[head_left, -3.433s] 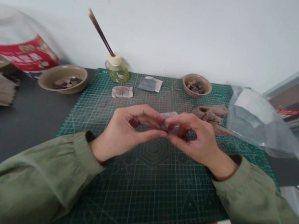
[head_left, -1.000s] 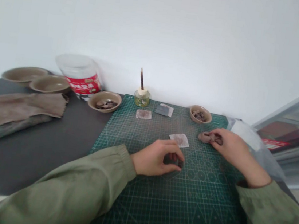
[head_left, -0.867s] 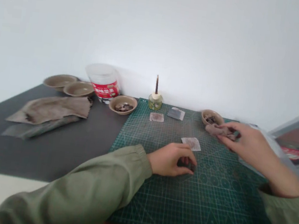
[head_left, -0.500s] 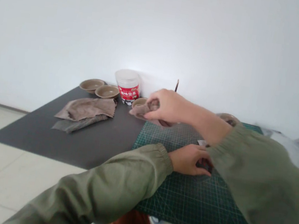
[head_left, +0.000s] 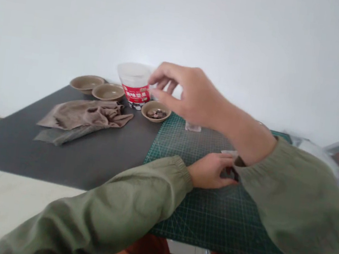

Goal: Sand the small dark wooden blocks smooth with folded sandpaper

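Observation:
My right hand is raised in front of the plastic tub and above the small bowl of dark bits. Its fingers are curved and apart, with nothing between them. My left hand rests low on the green cutting mat, its fingers curled around something dark that my right sleeve partly hides. A brown cloth lies crumpled over a grey cloth on the dark mat, left of the small bowl.
Two tan bowls stand at the back left, beside the tub. A small clear packet lies on the cutting mat below my right wrist. Clear plastic is at the far right, and a white wall rises behind.
My right hand has let go of the brown cloth, which now lies with the other cloth, and has risen. The small bowl's contents have come into view. My left hand has stayed on the mat.

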`<state>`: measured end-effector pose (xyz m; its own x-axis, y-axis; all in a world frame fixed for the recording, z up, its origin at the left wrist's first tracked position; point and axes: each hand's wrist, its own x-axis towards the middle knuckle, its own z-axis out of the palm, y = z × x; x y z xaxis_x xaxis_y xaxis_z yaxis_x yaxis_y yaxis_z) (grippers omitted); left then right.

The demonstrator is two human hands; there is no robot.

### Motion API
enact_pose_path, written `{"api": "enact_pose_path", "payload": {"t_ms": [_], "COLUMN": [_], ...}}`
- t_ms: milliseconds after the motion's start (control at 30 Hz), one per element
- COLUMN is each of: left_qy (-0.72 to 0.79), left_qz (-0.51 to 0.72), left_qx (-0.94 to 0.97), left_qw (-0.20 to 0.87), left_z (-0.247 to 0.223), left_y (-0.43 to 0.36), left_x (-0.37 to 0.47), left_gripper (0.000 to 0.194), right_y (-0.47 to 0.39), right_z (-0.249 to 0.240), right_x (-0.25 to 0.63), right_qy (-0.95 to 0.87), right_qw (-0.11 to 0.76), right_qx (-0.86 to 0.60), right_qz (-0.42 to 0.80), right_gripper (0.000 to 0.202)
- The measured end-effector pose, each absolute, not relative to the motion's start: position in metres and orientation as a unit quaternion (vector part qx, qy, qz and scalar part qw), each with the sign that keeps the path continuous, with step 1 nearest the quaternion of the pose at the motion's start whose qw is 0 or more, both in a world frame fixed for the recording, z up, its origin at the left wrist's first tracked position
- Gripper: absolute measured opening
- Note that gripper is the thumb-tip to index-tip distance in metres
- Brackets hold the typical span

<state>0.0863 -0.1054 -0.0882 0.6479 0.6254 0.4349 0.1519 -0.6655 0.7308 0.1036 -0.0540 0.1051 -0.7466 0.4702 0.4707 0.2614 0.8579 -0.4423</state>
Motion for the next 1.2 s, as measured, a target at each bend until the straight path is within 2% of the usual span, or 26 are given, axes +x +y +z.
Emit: {"api": "enact_pose_path", "payload": {"t_ms": [133,200,367,467,533,633,700,767,833,1000,1200], "left_qy": [0.235,0.256,0.321,0.356,0.373,0.377,0.309,0.195,0.152,0.137,0.143], "left_qz": [0.385,0.407,0.420,0.412,0.409,0.408,0.372,0.330,0.311,0.292,0.288], "left_qx": [0.825,0.808,0.780,0.784,0.786,0.793,0.836,0.874,0.885,0.889,0.885], "left_qw": [0.340,0.341,0.334,0.300,0.275,0.251,0.258,0.299,0.313,0.326,0.337], "left_z": [-0.086,-0.082,-0.072,-0.066,-0.063,-0.059,-0.058,-0.058,-0.061,-0.066,-0.066], "left_y": [-0.108,-0.108,-0.103,-0.096,-0.094,-0.097,-0.104,-0.112,-0.117,-0.117,-0.116], "left_x": [0.087,0.087,0.089,0.090,0.089,0.087,0.086,0.087,0.088,0.088,0.086], "left_gripper": [0.021,0.021,0.019,0.018,0.019,0.022,0.019,0.019,0.017,0.016,0.017], "right_y": [-0.066,-0.074,-0.086,-0.086,-0.085,-0.084,-0.083,-0.082,-0.080,-0.066,-0.008], "right_z": [0.085,0.063,-0.009,-0.040,-0.053,-0.065,-0.070,-0.075,-0.078,-0.075,-0.050], "right_x": [0.225,0.277,0.348,0.353,0.351,0.347,0.346,0.344,0.344,0.340,0.302], "right_qy": [-0.863,-0.828,-0.787,-0.782,-0.804,-0.811,-0.798,-0.781,-0.763,-0.715,-0.686], "right_qw": [0.353,0.358,0.295,0.276,0.287,0.294,0.306,0.324,0.339,0.378,0.438], "right_qx": [-0.298,-0.359,-0.438,-0.447,-0.457,-0.467,-0.470,-0.472,-0.473,-0.455,-0.468], "right_qz": [0.206,0.239,0.319,0.335,0.249,0.195,0.220,0.250,0.282,0.371,0.344], "right_gripper": [0.015,0.022,0.032,0.034,0.031,0.045,0.053,0.051,0.044,0.039,0.043]}}
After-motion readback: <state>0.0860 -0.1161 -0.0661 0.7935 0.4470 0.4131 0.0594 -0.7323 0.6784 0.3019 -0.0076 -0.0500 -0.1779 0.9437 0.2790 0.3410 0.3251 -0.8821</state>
